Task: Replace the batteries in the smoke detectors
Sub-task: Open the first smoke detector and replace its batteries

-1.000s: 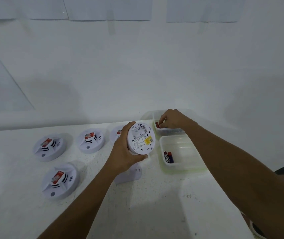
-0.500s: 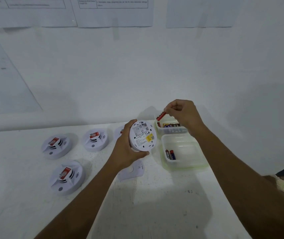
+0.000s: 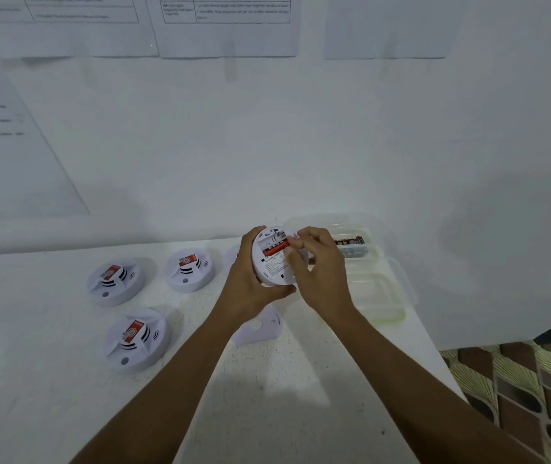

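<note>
My left hand (image 3: 250,286) grips a round white smoke detector (image 3: 275,267), held above the table with its back turned toward me and its battery bay uncovered. A red battery (image 3: 275,248) lies across that bay, pinched at its right end by the fingertips of my right hand (image 3: 321,272). Three more white detectors with red stickers rest on the table: one at the far left (image 3: 115,279), one in the middle (image 3: 188,268) and one nearer me (image 3: 135,339). A fourth is mostly hidden behind my left hand.
A clear plastic box (image 3: 356,244) holding several batteries stands against the wall at the right, and a second clear box (image 3: 384,296) sits in front of it. A white cover piece (image 3: 260,328) lies on the white table (image 3: 267,396) under my hands. The table's right edge drops to a patterned floor (image 3: 535,390).
My right hand lifted a red battery out of the far box and carried it left to the back of the detector. The detector has turned a little in my left hand.
</note>
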